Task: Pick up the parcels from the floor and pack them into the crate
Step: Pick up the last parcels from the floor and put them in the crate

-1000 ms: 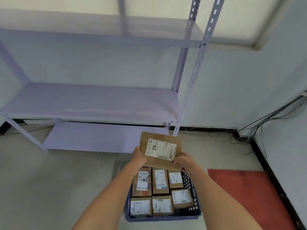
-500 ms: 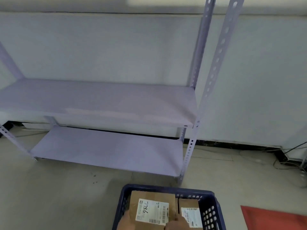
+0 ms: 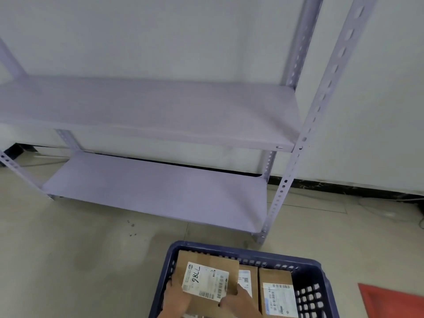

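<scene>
Head view: one view only.
Parcel (image 3: 207, 282): in crate (image 3: 307, 267), far-left corner, atop lower parcels; long axis running away from person.
Left hand (image 3: 176, 297): gripping parcel's left near edge.
Right hand (image 3: 238, 302): gripping right near corner.
Relation: parcel just ahead, between both hands, equally near.
Neighbour: box (image 3: 276, 292) to the right.

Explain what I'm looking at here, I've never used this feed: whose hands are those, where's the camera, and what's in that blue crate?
This is one wide-angle view from a camera worn on a person's head, looking down. No robot: the left hand and right hand hold the handwritten-label parcel at its sides, inside the blue crate on the floor. It sits above other labelled parcels. Behind stands an empty purple shelf rack; a red mat lies at the right.
</scene>
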A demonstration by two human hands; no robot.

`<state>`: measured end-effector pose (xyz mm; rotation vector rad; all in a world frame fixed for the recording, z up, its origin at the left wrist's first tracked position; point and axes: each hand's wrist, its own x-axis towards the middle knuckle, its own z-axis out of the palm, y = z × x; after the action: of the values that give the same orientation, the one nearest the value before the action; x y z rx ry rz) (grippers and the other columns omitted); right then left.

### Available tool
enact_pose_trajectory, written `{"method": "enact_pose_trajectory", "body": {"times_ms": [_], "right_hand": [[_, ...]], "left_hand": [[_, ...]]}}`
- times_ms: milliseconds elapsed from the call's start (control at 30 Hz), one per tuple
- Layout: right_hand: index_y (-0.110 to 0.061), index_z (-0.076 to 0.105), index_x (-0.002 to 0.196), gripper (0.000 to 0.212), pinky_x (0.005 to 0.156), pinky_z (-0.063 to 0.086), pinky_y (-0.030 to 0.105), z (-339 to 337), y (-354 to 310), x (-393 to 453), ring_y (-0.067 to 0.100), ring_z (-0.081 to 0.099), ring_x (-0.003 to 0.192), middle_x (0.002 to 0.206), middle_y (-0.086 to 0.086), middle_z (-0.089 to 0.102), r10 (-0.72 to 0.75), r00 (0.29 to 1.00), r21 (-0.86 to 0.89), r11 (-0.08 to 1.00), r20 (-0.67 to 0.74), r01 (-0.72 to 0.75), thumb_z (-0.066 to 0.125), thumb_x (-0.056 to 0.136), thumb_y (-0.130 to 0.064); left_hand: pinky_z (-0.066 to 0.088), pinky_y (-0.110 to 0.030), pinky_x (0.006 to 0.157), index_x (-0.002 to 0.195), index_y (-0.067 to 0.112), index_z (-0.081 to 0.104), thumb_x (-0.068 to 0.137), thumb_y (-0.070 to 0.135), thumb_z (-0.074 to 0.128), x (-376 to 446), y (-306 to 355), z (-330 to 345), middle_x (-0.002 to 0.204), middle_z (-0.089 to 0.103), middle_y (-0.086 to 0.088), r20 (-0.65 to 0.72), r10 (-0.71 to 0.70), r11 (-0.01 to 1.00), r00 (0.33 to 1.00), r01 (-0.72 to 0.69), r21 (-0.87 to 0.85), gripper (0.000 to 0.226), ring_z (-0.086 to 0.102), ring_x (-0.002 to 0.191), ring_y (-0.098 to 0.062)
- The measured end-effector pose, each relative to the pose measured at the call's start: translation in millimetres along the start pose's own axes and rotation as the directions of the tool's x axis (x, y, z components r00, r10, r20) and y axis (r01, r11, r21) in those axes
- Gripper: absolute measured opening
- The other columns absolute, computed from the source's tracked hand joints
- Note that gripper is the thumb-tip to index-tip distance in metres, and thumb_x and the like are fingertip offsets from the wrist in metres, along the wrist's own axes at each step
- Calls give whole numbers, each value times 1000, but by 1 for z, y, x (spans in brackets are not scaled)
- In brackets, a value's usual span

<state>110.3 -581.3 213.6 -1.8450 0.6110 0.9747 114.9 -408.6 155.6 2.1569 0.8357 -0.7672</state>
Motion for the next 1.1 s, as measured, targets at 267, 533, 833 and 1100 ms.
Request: {"method": "enact_pose_trajectory", "body": {"times_ms": [267, 533, 833, 1100], "right_hand": [[-8, 13, 149, 78, 108, 34, 26, 8, 11, 10, 21, 33, 138, 150, 4, 32, 81, 997, -183, 980, -10, -82, 57, 86, -19], [-10, 51, 130, 49, 62, 45, 14, 15, 16, 7, 12, 58, 94, 97, -3, 55, 61, 997, -208, 976, -50, -70, 57, 82, -20], [-14, 15, 148, 78, 71, 50, 23, 33, 16, 13, 18, 54, 105, 124, 5, 54, 22, 994, -72, 997, -108, -30, 58, 83, -10], [-12, 13, 147, 85, 91, 52, 35, 38, 23, 15, 24, 56, 110, 125, 10, 54, 24, 996, 11, 1000, -89, -23, 64, 80, -7]], "left_hand": [[21, -41, 115, 138, 17, 23, 93, 34, 40, -14, 1, 2, 139, 15, -6, -11, 37, 996, 999, -36, 78, 51, 20, 132, -27], [24, -37, 114, 134, 11, 37, 91, 19, 44, -22, 0, -7, 145, 13, -11, 2, 96, 981, 995, -95, 169, 45, 22, 135, -29], [37, -43, 109, 147, 25, 17, 90, 45, 44, -27, -6, 1, 153, 11, -11, 50, 187, 963, 981, -193, 187, 66, 38, 132, -30], [28, -45, 115, 150, 22, 6, 92, 37, 43, -30, -5, -7, 157, -4, -12, 111, 147, 947, 983, -173, 270, 71, 31, 138, -33]]}}
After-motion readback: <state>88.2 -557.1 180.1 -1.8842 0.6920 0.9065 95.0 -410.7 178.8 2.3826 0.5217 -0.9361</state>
